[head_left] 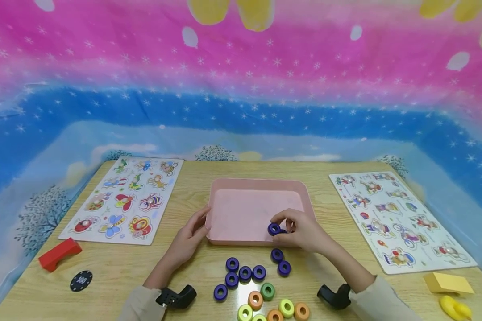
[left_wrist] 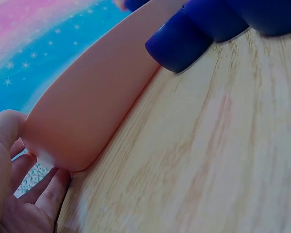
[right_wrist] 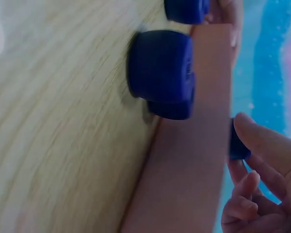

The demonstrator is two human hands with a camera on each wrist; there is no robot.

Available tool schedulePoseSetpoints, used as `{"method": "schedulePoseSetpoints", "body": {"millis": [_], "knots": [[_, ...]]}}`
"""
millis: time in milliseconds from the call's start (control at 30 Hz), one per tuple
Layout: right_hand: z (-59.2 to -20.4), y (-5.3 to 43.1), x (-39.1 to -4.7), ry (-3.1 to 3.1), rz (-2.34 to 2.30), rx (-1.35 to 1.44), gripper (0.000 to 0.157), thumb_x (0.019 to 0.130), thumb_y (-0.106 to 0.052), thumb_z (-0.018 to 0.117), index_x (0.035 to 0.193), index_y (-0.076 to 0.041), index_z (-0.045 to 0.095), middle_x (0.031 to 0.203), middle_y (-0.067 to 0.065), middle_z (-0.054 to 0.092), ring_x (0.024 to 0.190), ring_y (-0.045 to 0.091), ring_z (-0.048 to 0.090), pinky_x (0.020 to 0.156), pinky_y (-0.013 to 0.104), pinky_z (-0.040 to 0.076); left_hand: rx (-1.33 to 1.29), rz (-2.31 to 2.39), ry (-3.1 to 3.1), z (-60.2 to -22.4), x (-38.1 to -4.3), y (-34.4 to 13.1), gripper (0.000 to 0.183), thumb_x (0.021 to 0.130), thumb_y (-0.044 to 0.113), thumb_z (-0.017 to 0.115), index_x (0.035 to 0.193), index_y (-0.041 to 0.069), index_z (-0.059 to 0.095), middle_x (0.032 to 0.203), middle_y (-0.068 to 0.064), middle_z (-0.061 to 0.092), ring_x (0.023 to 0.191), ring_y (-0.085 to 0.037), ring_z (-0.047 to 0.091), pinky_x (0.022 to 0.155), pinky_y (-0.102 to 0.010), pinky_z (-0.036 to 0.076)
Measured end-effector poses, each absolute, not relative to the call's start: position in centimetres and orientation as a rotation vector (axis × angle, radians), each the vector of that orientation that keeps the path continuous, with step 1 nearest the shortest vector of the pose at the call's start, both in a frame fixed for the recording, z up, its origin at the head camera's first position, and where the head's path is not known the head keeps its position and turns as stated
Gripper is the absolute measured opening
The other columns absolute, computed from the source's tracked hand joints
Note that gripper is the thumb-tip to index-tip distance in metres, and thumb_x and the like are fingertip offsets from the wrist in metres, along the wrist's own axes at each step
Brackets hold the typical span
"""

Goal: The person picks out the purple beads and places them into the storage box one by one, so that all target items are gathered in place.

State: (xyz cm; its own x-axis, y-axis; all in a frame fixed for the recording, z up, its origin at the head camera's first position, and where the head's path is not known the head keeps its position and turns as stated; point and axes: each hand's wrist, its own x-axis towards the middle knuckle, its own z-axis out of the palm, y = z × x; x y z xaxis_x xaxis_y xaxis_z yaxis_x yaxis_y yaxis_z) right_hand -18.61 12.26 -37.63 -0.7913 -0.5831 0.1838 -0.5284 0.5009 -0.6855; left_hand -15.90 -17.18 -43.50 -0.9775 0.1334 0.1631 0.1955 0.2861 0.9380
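We see the right hand (head_left: 303,229) pinching a purple ring (head_left: 270,230) over the pink tray (head_left: 245,214), left hand (head_left: 186,239) gripping its side; seven more purple rings (head_left: 245,279) remain outside.

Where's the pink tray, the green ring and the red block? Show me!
Pink tray (head_left: 243,214): head view, on its bare inside bottom.
Green ring (head_left: 268,297): head view, on its front below the hole.
Red block (head_left: 58,253): head view, near its middle.
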Motion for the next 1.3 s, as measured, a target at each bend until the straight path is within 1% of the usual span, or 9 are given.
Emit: {"method": "schedulePoseSetpoints", "body": {"millis": [133, 233, 300, 600, 700, 833, 933, 1100, 1300], "knots": [[-39.0, 11.8, -19.7, 2.72, -1.113, -0.983, 0.029, 0.065, -0.017, 0.072, 0.092, -0.014, 0.06, 0.07, -0.005, 0.052, 0.056, 0.007, 0.042, 0.048, 0.021, 0.038, -0.319, -1.823, -2.476, -43.6, -15.9, -17.1, 0.041, 0.088, 0.019, 0.045, 0.128, 0.017, 0.036, 0.129, 0.001, 0.035, 0.117, -0.014, 0.032, 0.094, -0.03, 0.027], [-39.4, 11.5, -20.1, 2.712, -1.053, -0.981, 0.029, 0.065, -0.018, 0.072, 0.092, -0.014, 0.061, 0.064, -0.006, 0.049, 0.055, 0.006, 0.044, 0.05, 0.021, 0.04, -0.311, -1.826, -2.475, -43.6, -15.9, -17.1, 0.041, 0.088, 0.021, 0.046, 0.128, 0.017, 0.036, 0.129, 0.002, 0.035, 0.117, -0.014, 0.032, 0.094, -0.03, 0.028], [-39.5, 11.3, -20.3, 2.696, -1.02, -0.986, 0.028, 0.066, -0.017, 0.072, 0.091, -0.013, 0.061, 0.064, -0.006, 0.049, 0.056, 0.006, 0.045, 0.051, 0.021, 0.041, -0.308, -1.827, -2.477, -43.6, -15.9, -17.2, 0.042, 0.087, 0.023, 0.046, 0.128, 0.018, 0.036, 0.129, 0.002, 0.035, 0.117, -0.014, 0.032, 0.094, -0.03, 0.028], [-39.8, 10.9, -20.5, 2.709, -0.887, -1.016, 0.025, 0.065, -0.013, 0.071, 0.088, -0.01, 0.062, 0.076, -0.006, 0.055, 0.064, 0.008, 0.049, 0.056, 0.02, 0.042, -0.308, -1.84, -2.469, -43.5, -15.8, -17.2, 0.042, 0.087, 0.023, 0.046, 0.128, 0.019, 0.036, 0.13, 0.002, 0.034, 0.117, -0.015, 0.032, 0.094, -0.032, 0.029], [-39.4, 11.2, -20.4, 2.721, -0.91, -1.008, 0.029, 0.065, -0.016, 0.072, 0.091, -0.01, 0.061, 0.08, -0.004, 0.056, 0.061, 0.007, 0.046, 0.053, 0.02, 0.041, -0.31, -1.85, -2.464, -43.5, -15.8, -17.1, 0.042, 0.087, 0.022, 0.046, 0.128, 0.019, 0.036, 0.129, 0.001, 0.035, 0.117, -0.015, 0.032, 0.094, -0.032, 0.028], [-37.9, 12.1, -19.6, 2.661, -1.062, -0.984, 0.034, 0.066, -0.019, 0.071, 0.096, -0.008, 0.059, 0.084, 0.001, 0.056, 0.057, 0.009, 0.041, 0.049, 0.022, 0.039, -0.308, -1.851, -2.464, -43.4, -15.8, -17.1, 0.041, 0.088, 0.02, 0.045, 0.128, 0.018, 0.036, 0.13, 0.0, 0.034, 0.117, -0.016, 0.032, 0.094, -0.033, 0.028], [-36.8, 13.1, -18.5, 2.588, -1.167, -0.958, 0.034, 0.068, -0.022, 0.07, 0.097, -0.01, 0.059, 0.082, 0.005, 0.055, 0.057, 0.011, 0.042, 0.049, 0.023, 0.039, -0.306, -1.847, -2.461, -43.3, -15.7, -17.1, 0.041, 0.088, 0.02, 0.046, 0.128, 0.017, 0.036, 0.13, -0.001, 0.034, 0.117, -0.017, 0.032, 0.094, -0.033, 0.027], [-36.4, 14.6, -16.3, 2.565, -1.148, -0.976, 0.032, 0.067, -0.028, 0.069, 0.096, -0.015, 0.059, 0.073, 0.002, 0.054, 0.056, 0.007, 0.042, 0.048, 0.021, 0.038, -0.307, -1.829, -2.47, -43.2, -15.7, -17.2, 0.042, 0.087, 0.021, 0.046, 0.128, 0.017, 0.036, 0.13, 0.0, 0.034, 0.117, -0.017, 0.032, 0.094, -0.034, 0.028], [-37.6, 15.6, -14.5, 2.504, -1.086, -1.01, 0.031, 0.066, -0.024, 0.071, 0.093, -0.014, 0.059, 0.079, -0.003, 0.056, 0.06, 0.008, 0.046, 0.05, 0.02, 0.041, -0.309, -1.813, -2.486, -43.4, -15.8, -17.2, 0.042, 0.087, 0.02, 0.046, 0.128, 0.018, 0.036, 0.13, 0.0, 0.034, 0.116, -0.018, 0.033, 0.094, -0.035, 0.029]]}}
